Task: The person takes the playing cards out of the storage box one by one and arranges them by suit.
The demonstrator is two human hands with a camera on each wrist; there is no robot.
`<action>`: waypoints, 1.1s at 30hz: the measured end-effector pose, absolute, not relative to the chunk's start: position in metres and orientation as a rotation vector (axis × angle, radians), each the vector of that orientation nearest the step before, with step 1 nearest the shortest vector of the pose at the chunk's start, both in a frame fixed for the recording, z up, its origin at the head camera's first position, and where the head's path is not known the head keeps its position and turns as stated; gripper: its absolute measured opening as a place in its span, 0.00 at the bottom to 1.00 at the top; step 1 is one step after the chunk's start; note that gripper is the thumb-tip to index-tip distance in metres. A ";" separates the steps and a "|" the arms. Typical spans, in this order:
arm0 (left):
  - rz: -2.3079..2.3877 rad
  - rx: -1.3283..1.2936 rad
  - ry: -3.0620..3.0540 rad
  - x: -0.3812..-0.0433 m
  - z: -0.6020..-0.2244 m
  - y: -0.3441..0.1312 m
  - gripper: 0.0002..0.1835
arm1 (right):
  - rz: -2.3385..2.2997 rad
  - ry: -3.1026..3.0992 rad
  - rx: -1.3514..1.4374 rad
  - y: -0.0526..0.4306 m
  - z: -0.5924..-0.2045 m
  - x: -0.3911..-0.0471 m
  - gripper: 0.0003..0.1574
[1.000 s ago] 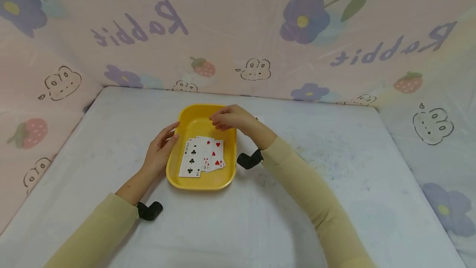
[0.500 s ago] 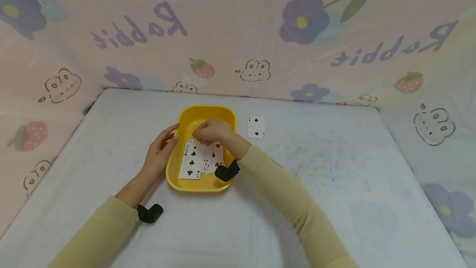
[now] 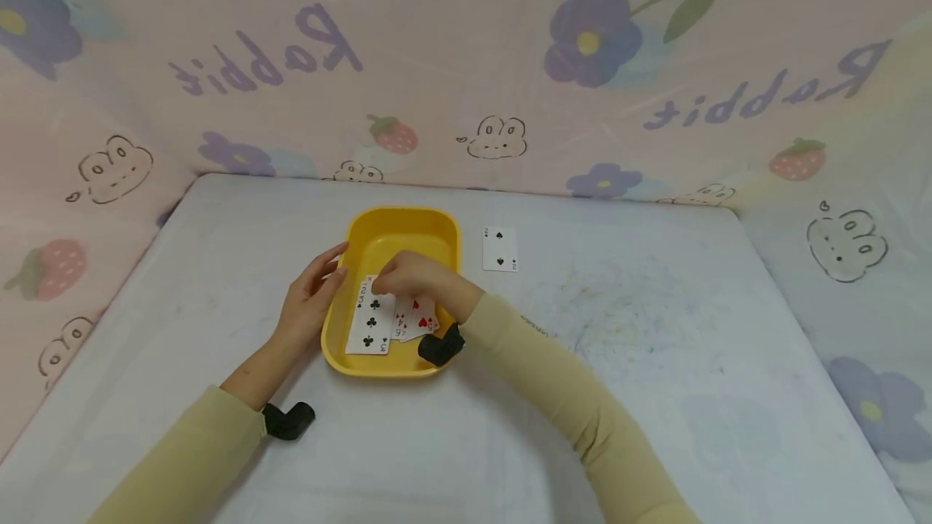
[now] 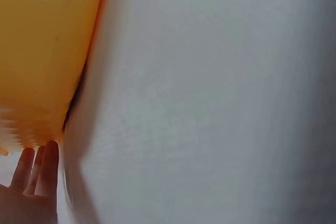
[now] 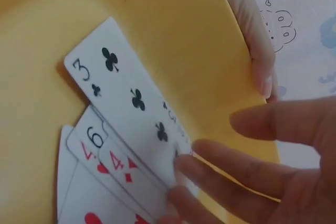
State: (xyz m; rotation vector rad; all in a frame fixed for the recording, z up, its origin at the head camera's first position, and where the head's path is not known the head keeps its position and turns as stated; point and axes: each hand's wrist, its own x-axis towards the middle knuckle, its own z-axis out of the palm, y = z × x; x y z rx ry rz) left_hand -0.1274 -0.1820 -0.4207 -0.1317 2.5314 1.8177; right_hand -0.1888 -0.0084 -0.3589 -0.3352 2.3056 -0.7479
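Note:
A yellow tray [image 3: 404, 221] holds several playing cards, lying face up and overlapping. On the left of them lies the three of clubs [image 5: 121, 87], with the four of diamonds [image 5: 123, 174] partly tucked beneath it in the right wrist view. My left hand [image 3: 306, 302] rests its fingertips against the tray's left outer wall, fingers extended. My right hand [image 3: 422, 273] reaches into the tray over the cards. In the right wrist view its fingertips [image 5: 186, 169] are right at the end of the three of clubs, the thumb held apart from them.
A two of spades [image 3: 500, 250] lies face up on the white table cover [image 3: 655, 395], right of the tray. Black wrist cameras [image 3: 289, 420] sit at both sleeves. A patterned curtain [image 3: 451, 63] stands behind and at both sides.
My right hand has moved left and down from the tray's right rim to the top of the cards. The two of spades, mostly covered by that arm before, now shows. My left hand stays put.

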 end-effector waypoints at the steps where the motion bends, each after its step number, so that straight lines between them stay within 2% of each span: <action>1: 1.826 -0.131 2.523 -0.127 -0.420 -0.183 0.27 | -0.723 2.300 -0.349 -0.009 -0.358 -0.187 0.20; 20: 1.796 -0.159 2.541 -0.129 -0.422 -0.180 0.26 | -0.712 2.234 -0.450 -0.001 -0.364 -0.181 0.19; 33: 1.753 -0.191 2.575 -0.127 -0.418 -0.180 0.26 | -0.811 2.236 -0.414 0.001 -0.365 -0.185 0.12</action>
